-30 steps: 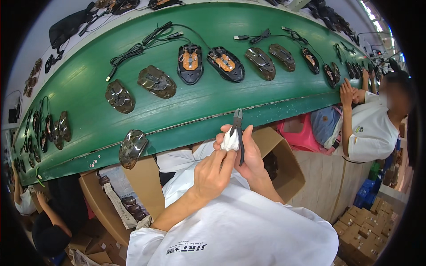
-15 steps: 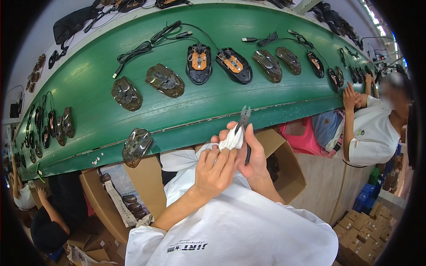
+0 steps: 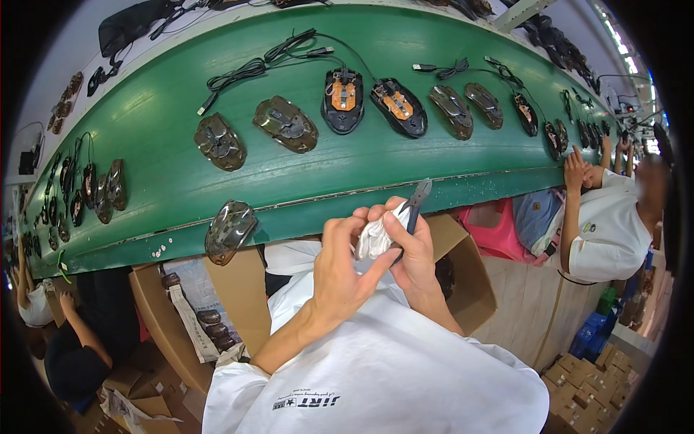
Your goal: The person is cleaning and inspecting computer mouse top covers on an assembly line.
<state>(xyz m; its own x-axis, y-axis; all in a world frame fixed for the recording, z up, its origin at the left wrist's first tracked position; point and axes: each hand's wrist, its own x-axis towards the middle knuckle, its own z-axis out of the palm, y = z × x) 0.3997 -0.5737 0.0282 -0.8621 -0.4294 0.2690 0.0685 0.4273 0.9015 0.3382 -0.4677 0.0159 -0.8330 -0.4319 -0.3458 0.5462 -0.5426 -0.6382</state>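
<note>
Close in front of my chest, my left hand (image 3: 337, 266) grips a crumpled white bundle (image 3: 371, 240), which looks like cloth, though its material is hard to tell. My right hand (image 3: 419, 266) is closed around dark-handled side cutters (image 3: 421, 192); its thumb also presses against the white bundle. The cutters' jaws point up and away, and look shut. Left of my hands, a smoky translucent mouse shell (image 3: 230, 231) rests on the near ledge of the green conveyor belt (image 3: 289, 181).
Farther back lie two more mouse shells (image 3: 220, 142) and two opened corded mice (image 3: 343, 101) with orange inner plates. Cardboard boxes (image 3: 466, 282) flank me below the ledge. To my right sits a co-worker (image 3: 607, 231) beside a pink stool (image 3: 491, 231); another person (image 3: 83, 325) is at left.
The bundle is turned in my hands; my left fingers have moved from its near side up around its left side. The cutters tilt farther right. The whole view has shifted slightly.
</note>
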